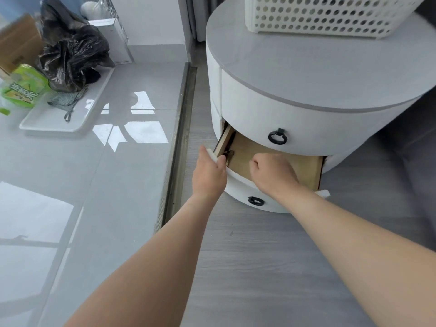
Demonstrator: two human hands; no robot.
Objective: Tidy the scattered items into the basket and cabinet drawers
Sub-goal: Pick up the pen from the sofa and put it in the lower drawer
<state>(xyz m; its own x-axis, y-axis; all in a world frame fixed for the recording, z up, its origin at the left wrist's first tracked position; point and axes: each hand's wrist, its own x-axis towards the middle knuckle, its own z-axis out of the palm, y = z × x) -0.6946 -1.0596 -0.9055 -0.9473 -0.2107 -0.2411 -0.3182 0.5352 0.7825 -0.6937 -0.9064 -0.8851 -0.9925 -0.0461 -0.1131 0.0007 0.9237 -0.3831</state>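
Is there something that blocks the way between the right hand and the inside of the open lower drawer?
Nothing visible does. The lower drawer is pulled out, and the right hand is already over its wooden bottom, closed into a fist. The left hand grips the drawer's front edge off to the side, not in the path.

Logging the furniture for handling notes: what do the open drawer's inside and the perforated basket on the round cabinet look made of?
The open lower drawer's interior looks like unfinished light wood or plywood: tan, matte. The white perforated basket looks like moulded plastic: uniform round holes, smooth rim.
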